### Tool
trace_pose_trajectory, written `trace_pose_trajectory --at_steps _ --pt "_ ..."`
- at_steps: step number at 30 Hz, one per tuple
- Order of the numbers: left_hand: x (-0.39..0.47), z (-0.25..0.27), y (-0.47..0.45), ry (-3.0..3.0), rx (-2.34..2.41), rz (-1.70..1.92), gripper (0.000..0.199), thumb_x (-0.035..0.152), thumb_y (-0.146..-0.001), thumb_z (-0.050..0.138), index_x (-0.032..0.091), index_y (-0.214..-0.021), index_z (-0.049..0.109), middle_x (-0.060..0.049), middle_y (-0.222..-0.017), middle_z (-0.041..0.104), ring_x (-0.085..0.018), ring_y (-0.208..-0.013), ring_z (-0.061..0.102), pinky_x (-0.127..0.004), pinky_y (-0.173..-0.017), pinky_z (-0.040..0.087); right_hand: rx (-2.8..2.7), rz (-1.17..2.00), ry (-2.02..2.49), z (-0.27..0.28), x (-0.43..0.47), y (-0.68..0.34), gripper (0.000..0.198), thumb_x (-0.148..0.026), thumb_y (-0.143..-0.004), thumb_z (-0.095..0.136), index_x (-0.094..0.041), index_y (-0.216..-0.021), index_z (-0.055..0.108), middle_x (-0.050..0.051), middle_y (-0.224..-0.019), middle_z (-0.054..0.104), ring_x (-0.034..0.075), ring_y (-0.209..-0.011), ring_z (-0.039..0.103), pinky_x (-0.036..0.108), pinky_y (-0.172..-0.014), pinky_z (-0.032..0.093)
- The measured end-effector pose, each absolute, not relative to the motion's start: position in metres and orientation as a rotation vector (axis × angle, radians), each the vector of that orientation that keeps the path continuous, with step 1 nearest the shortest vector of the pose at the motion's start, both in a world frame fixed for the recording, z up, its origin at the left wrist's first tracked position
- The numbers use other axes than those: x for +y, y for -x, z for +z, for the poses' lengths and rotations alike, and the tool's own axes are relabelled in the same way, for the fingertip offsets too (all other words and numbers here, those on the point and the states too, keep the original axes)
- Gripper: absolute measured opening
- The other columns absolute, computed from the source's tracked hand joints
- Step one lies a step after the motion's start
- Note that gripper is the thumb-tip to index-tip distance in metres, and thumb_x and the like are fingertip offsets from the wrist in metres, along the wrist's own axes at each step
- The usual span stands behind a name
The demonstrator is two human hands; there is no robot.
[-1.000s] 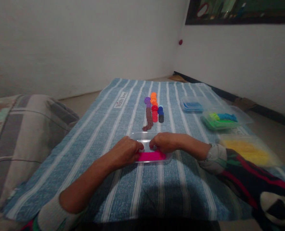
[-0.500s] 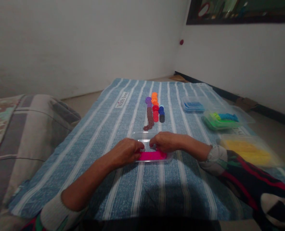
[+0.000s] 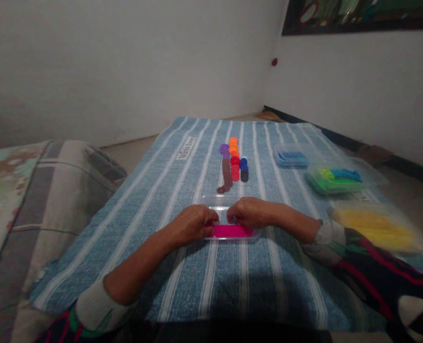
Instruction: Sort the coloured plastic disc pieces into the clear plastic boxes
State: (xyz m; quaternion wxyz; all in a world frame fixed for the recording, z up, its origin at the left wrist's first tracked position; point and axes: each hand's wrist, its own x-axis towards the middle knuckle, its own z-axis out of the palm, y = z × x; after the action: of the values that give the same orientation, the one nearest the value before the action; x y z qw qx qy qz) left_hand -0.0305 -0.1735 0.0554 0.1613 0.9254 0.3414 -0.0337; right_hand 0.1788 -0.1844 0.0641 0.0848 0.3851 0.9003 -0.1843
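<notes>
Where the pink strip lies: inside the clear tray, along its near side, on the striped cloth straight in front of the person.
Left hand: over the tray's left edge, back of the hand up, fingers curled inward and down by the strip's left end; whether this grip pinches the strip or only presses on it, I cannot tell.
Right hand: over the tray's right part, wrist bent, fingers folded inward near the strip's right end; their undersides are hidden, so grasping or merely resting cannot be told.
Gap between the hands: narrow, with bare tray floor showing behind the strip.
Forearms: the left slants up from the lower left; the right reaches in from the right at a shallower angle. The grey cuffs sit well back from the tray.
Step in hand: seems to be fingerwork on the strip within the tray.
Even pressure: best matched at both ends, in short, light pushes, since the strip is probably soft.
Tray on cloth: likely light enough to slide, so bracing a wall would help.
Brown strip: just beyond the far rim; avoid shoving the tray into it.
</notes>
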Motion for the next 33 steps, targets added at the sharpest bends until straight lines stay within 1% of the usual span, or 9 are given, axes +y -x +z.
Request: trace_pose_trajectory --at_steps 4,10,12,16,19,21,24,29,33 --pt "-0.173 0.056 0.033 -2.673 0.954 -0.091 0.013 0.02 -0.078 0.052 0.02 -0.081 0.064 -0.001 -0.076 0.066 -0.016 -0.072 0.06 -0.024 -0.066 0.039 2.669 -0.553 -1.159 0.063 -0.185 -0.179 0.033 -0.011 -0.078 0.051 -0.02 -0.104 0.068 0.005 -0.09 0.071 0.017 -0.08 0.063 0.024 -0.066 0.039" --pt "-0.172 0.071 0.039 -2.758 0.923 -0.04 0.023 0.015 -0.084 0.041 0.018 -0.08 0.064 -0.003 -0.071 0.064 -0.016 -0.069 0.059 -0.025 -0.064 0.038 2.692 -0.535 -1.141 0.059 -0.183 -0.181 0.03 -0.012 -0.081 0.05 -0.019 -0.105 0.067 0.008 -0.096 0.071 0.018 -0.084 0.064 0.025 -0.07 0.04" --pt "-0.171 0.076 0.04 -2.775 0.904 -0.068 0.023 0.015 -0.084 0.041 0.018 -0.079 0.064 -0.003 -0.07 0.064 -0.016 -0.069 0.06 -0.025 -0.063 0.037 2.696 -0.541 -1.136 0.058 -0.182 -0.181 0.03 -0.012 -0.081 0.05 -0.019 -0.104 0.067 0.007 -0.096 0.071 0.018 -0.084 0.064 0.025 -0.07 0.04" --pt "-0.174 0.08 0.037 -2.787 0.905 -0.199 0.019 0.014 -0.081 0.046 0.019 -0.072 0.062 -0.001 -0.059 0.058 -0.016 -0.061 0.057 -0.025 -0.058 0.035 2.696 -0.538 -1.136 0.059 -0.182 -0.18 0.03 -0.013 -0.08 0.05 -0.02 -0.103 0.067 0.007 -0.096 0.071 0.018 -0.084 0.064 0.025 -0.07 0.041" --pt "-0.177 0.079 0.033 -2.766 0.938 -0.247 0.017 0.012 -0.079 0.048 0.02 -0.074 0.062 0.0 -0.055 0.055 -0.015 -0.056 0.055 -0.025 -0.056 0.033 2.687 -0.513 -1.131 0.062 -0.183 -0.178 0.03 -0.014 -0.081 0.05 -0.019 -0.105 0.067 0.008 -0.096 0.072 0.019 -0.085 0.065 0.026 -0.07 0.041" --pt "-0.179 0.078 0.032 -2.764 0.94 -0.231 0.019 0.01 -0.08 0.047 0.02 -0.078 0.063 0.001 -0.056 0.056 -0.015 -0.055 0.055 -0.025 -0.056 0.034 2.688 -0.475 -1.136 0.064 -0.185 -0.176 0.029 -0.016 -0.081 0.05 -0.019 -0.105 0.067 0.009 -0.095 0.072 0.02 -0.085 0.065 0.026 -0.07 0.041" --pt "-0.18 0.076 0.035 -2.802 0.935 -0.146 0.023 0.009 -0.08 0.045 0.02 -0.087 0.064 -0.001 -0.066 0.062 -0.016 -0.064 0.059 -0.026 -0.06 0.038 2.691 -0.4 -1.164 0.067 -0.187 -0.169 0.027 -0.021 -0.082 0.05 -0.018 -0.101 0.069 0.01 -0.095 0.072 0.022 -0.087 0.066 0.027 -0.07 0.042" --pt "-0.181 0.065 0.048 -2.871 0.917 0.168 0.028 0.006 -0.08 0.044 0.018 -0.099 0.063 -0.006 -0.087 0.067 -0.019 -0.086 0.062 -0.032 -0.079 0.046 2.702 -0.33 -1.194 0.074 -0.191 -0.146 0.029 -0.031 -0.085 0.049 -0.016 -0.094 0.072 0.013 -0.096 0.071 0.025 -0.09 0.066 0.029 -0.07 0.044" --pt "-0.187 0.054 0.057 -2.886 0.938 0.364 0.029 0.005 -0.08 0.044 0.017 -0.099 0.06 -0.008 -0.093 0.067 -0.022 -0.101 0.059 -0.038 -0.09 0.047 2.681 -0.362 -1.178 0.073 -0.188 -0.128 0.03 -0.028 -0.086 0.046 -0.015 -0.095 0.072 0.014 -0.096 0.072 0.025 -0.09 0.066 0.029 -0.07 0.045"
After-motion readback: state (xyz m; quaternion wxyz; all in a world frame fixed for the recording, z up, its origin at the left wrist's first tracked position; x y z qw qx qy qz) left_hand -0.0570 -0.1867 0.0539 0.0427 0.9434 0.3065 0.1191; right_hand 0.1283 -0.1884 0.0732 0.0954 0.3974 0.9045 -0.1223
